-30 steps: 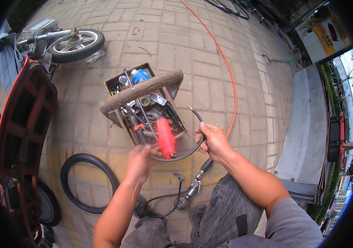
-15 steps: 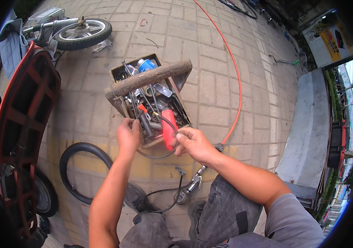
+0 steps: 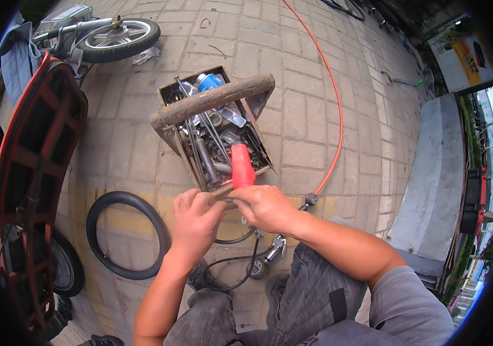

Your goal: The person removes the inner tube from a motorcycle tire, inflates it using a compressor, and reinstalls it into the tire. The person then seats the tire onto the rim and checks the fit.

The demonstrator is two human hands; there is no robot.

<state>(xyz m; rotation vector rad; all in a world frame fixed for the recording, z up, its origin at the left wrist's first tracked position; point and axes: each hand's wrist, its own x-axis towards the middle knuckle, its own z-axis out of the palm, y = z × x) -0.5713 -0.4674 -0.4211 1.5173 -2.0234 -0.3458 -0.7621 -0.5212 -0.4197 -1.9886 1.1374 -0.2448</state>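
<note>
My left hand [image 3: 196,224] and my right hand [image 3: 262,206] nearly meet in front of the toolbox, fingers pinched on a thin black cable. Its loop [image 3: 235,240] hangs beneath them; its ends are hidden by my fingers. Just beyond my right hand, a red-handled tool [image 3: 242,164] leans over the near edge of the open wooden toolbox [image 3: 262,141]. A thick wooden handle [image 3: 217,99] spans that box, which holds screwdrivers, a blue can [image 3: 209,82] and a roll of tape [image 3: 216,119]. Blur softens my left fingers.
A black inner tube [image 3: 95,237] lies left on the paving. Near my feet is a tyre inflator [image 3: 275,249] with a gauge [image 3: 258,268], joined to a red air hose [image 3: 339,115]. A red cart frame [image 3: 39,167] and a wheel [image 3: 117,40] stand left, a grey slab [image 3: 425,184] right.
Both hands have drawn back from above the toolbox toward me and come together. The orange piece near my left hand is out of sight. The red-handled tool has its near end behind my right hand.
</note>
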